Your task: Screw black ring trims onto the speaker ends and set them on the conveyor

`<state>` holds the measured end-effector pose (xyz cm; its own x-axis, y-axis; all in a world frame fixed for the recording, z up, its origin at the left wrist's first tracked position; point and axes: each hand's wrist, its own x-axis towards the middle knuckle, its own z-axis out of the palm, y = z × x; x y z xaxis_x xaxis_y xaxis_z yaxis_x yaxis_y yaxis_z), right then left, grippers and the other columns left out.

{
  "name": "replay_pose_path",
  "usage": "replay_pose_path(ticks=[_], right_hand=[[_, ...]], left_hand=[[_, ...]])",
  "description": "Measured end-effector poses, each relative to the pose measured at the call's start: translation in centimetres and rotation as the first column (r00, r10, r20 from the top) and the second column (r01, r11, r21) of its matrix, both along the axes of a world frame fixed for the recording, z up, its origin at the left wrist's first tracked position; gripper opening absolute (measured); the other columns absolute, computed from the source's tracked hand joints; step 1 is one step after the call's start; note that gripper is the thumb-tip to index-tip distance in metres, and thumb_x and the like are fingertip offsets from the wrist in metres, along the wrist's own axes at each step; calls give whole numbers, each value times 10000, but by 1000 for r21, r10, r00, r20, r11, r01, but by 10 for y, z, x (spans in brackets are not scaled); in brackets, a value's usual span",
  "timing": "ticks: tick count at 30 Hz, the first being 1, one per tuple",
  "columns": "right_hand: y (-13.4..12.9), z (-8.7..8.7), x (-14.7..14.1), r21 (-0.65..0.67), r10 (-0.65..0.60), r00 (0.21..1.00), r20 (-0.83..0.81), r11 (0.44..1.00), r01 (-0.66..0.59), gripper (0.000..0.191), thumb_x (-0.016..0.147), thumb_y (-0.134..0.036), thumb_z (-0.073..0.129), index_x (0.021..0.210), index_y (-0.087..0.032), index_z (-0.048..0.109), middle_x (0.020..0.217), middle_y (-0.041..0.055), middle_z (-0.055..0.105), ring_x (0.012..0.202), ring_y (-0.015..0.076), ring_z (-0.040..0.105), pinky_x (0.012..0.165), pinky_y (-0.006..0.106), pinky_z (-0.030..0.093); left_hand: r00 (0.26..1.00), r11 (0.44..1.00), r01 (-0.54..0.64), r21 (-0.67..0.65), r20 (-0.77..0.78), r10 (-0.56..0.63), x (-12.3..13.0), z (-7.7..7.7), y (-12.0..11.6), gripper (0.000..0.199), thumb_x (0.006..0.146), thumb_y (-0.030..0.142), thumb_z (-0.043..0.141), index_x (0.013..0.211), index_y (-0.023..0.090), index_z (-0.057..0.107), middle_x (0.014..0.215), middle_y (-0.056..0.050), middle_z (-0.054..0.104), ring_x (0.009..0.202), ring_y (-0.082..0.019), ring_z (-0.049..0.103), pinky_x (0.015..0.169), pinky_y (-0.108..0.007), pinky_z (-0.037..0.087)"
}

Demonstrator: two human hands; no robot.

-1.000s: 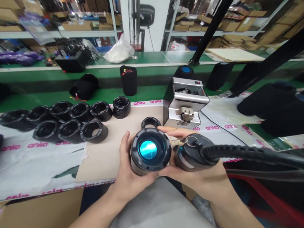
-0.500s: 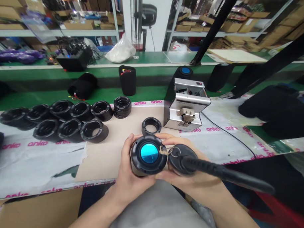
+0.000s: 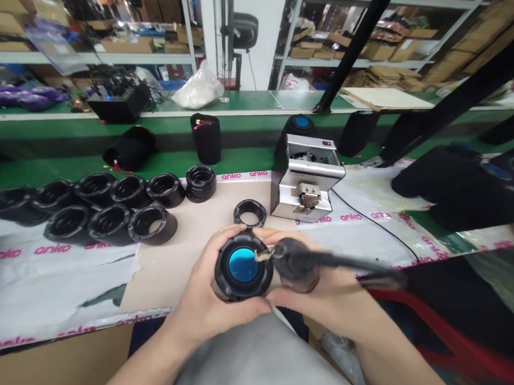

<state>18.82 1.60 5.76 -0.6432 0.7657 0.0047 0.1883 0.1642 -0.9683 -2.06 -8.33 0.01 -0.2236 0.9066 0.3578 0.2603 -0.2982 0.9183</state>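
Observation:
My left hand (image 3: 207,294) is wrapped around a black cylindrical part (image 3: 222,288). A scalloped ring forms its top, with a shiny blue disc (image 3: 244,265) in the middle. Just to the right, my right hand (image 3: 327,290) grips what looks like an electric screwdriver (image 3: 294,264), seen from above. A metal hanging ring and a thick black cable (image 3: 356,262) are at the tool's top, blurred. The tool's lower end and bit are hidden. Fingertips of the right hand reach the cylindrical part's far edge. Beyond both hands, a loose black ring (image 3: 238,214) lies on the cardboard.
Several black rings (image 3: 162,190) stand in rows at left. A silver screw-feeder-like machine (image 3: 306,180) is behind my right hand. Black fabric-covered cylinders (image 3: 206,139) with wires stand at the back, and more are at right. A dark post (image 3: 350,55) slants across the bench.
The screwdriver and its cable have shifted and tilted, with the cable's far end swinging left and up. Both hands keep their holds. The whole view has turned slightly to the right.

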Motion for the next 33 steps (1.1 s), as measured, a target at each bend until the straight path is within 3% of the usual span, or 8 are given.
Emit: replay_pose_path(ticks=[3, 6, 10, 13, 16, 20, 25, 33], right_hand=[[24, 15, 21, -162, -325, 926, -191, 941, 297, 435, 771, -308, 954, 1136, -255, 723, 823, -12, 699, 680, 179, 688, 631, 290, 595], [48, 36, 43, -225, -593, 633, -498, 793, 566, 307, 807, -264, 895, 987, -238, 648, 882, -21, 630, 588, 117, 560, 586, 288, 540], [70, 61, 54, -303, -584, 292, -758, 711, 635, 131, 997, -168, 733, 954, -223, 621, 969, -44, 642, 704, 48, 604, 704, 179, 512], [84, 64, 46, -301, -368, 0, -930, 761, 574, 223, 995, -304, 777, 886, -220, 602, 768, -93, 644, 578, 21, 587, 629, 139, 506], [99, 57, 31, -132, -261, 193, -946, 852, 506, 437, 829, -496, 950, 844, -241, 596, 520, -121, 491, 353, 67, 386, 351, 201, 382], [117, 45, 7, 14, -229, 501, -835, 901, 434, 421, 887, -596, 883, 910, -249, 646, 577, -53, 574, 418, 148, 501, 424, 299, 505], [138, 33, -15, 94, -162, 537, -828, 904, 417, 512, 962, -696, 757, 816, -230, 606, 549, -41, 556, 375, 134, 470, 323, 282, 333], [138, 30, -26, 90, -227, 647, -728, 904, 418, 570, 921, -739, 778, 812, -233, 540, 539, -65, 510, 395, 113, 461, 351, 263, 332]], left_hand=[[1000, 1000, -24, 6, -7, 24, -2, -1, 0, 912, 701, 513, 1014, 1485, 301, 601, 1507, -144, 669, 1388, -406, 678, 1146, -562, 596], [999, 999, -37, 25, -7, 38, -5, -7, -2, 984, 626, 583, 1036, 1469, 288, 622, 1484, -149, 683, 1393, -409, 667, 1157, -552, 585], [995, 997, -73, 32, -59, 75, -4, -6, 2, 938, 628, 532, 1042, 1435, 271, 641, 1402, -131, 719, 1319, -383, 708, 1108, -507, 612], [991, 992, -109, 66, -77, 114, 6, -4, 12, 857, 675, 465, 1011, 1414, 235, 642, 1363, -129, 736, 1272, -367, 733, 1087, -483, 619], [990, 993, -110, 43, -87, 113, 18, -4, 26, 845, 683, 398, 1001, 1420, 225, 627, 1386, -129, 734, 1300, -357, 728, 1117, -460, 601], [985, 993, -111, 43, -128, 115, 27, -4, 42, 868, 661, 394, 998, 1426, 219, 626, 1381, -135, 741, 1299, -374, 731, 1110, -482, 610], [987, 992, -119, -43, -112, 114, 28, 5, 48, 864, 666, 443, 988, 1419, 219, 627, 1371, -129, 739, 1288, -363, 735, 1064, -455, 632], [988, 986, -132, -97, -96, 123, 31, 12, 48, 880, 636, 472, 1003, 1397, 229, 634, 1373, -127, 730, 1305, -370, 719, 1052, -456, 632]])
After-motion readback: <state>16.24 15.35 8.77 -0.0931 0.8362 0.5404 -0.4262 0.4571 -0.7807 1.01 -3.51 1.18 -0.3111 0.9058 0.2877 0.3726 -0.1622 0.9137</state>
